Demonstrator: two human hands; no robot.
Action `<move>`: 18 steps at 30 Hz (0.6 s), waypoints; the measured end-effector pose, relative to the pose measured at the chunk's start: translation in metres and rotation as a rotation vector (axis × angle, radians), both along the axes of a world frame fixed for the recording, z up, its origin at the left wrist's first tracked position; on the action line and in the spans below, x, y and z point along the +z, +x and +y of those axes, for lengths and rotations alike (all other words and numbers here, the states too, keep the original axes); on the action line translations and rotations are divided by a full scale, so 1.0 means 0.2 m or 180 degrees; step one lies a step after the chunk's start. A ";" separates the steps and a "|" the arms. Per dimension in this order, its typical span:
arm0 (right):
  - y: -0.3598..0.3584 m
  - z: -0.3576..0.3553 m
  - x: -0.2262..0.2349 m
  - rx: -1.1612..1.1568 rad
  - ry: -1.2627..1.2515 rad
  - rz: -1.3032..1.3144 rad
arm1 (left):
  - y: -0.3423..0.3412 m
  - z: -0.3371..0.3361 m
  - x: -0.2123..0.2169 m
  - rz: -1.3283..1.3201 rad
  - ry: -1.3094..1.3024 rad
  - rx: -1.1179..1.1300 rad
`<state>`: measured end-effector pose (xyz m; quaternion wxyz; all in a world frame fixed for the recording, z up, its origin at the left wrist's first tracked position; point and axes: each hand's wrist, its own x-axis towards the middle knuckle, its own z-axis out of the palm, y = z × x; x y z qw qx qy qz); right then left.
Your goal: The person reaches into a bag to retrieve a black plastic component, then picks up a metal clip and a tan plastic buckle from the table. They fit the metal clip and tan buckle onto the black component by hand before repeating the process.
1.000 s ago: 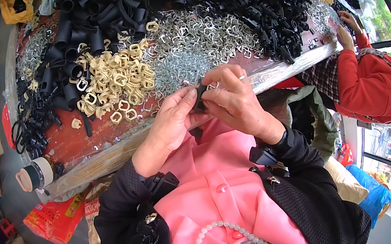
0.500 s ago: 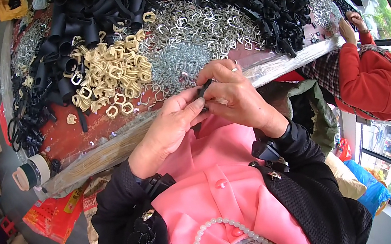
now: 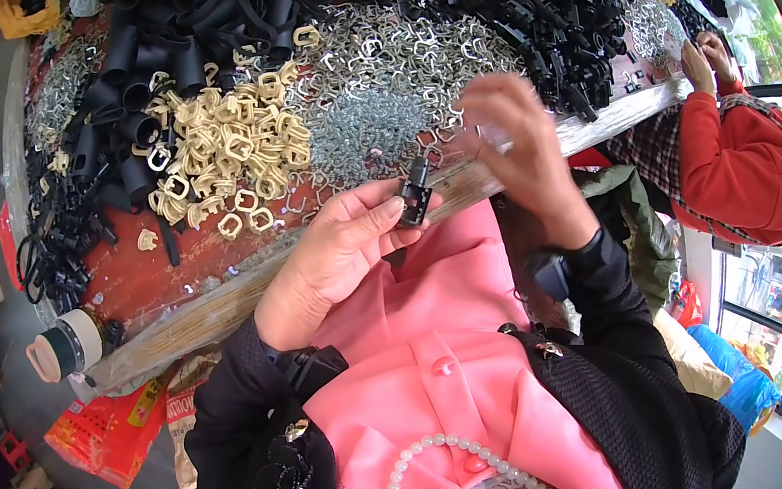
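Between the thumb and fingers of my left hand [image 3: 341, 247] is a small black buckle-like part [image 3: 417, 192], gripped by its squarish lower end while a narrower tab points up. My right hand [image 3: 523, 149] is raised off to the right, apart from that part and over the table's front edge. Motion smears its fingers, so what they hold, if anything, cannot be made out. Closest beyond my hands lie a heap of tiny silvery pieces [image 3: 365, 137] and a wider spread of bent metal loops [image 3: 458, 47].
Cream-coloured frames [image 3: 228, 137] are piled at centre left. Black tubes [image 3: 182, 63] and black plastic parts [image 3: 538, 10] cover the far side. A wooden edge [image 3: 191, 325] wrapped in film borders the red tabletop. A roll [image 3: 72, 343] stands at left; a red-sleeved person [image 3: 738, 162] works at right.
My right hand has let go of the black part and swung up to the right. My left hand keeps its grip, and the part now shows more fully.
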<state>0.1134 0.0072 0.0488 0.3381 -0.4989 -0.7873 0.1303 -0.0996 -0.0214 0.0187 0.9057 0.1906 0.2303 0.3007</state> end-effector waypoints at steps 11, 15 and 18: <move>0.25 0.20 -0.24 -0.0838 0.0319 -0.0483 | 0.02 -0.01 0.03 0.0066 -0.0040 0.0296; 0.21 0.13 -0.17 -0.0801 -0.1044 0.1855 | 0.03 -0.01 0.03 0.0135 0.0055 0.0474; 0.12 0.04 -0.13 -0.0484 -0.2262 0.3398 | 0.05 -0.02 0.03 0.0201 0.0040 0.0705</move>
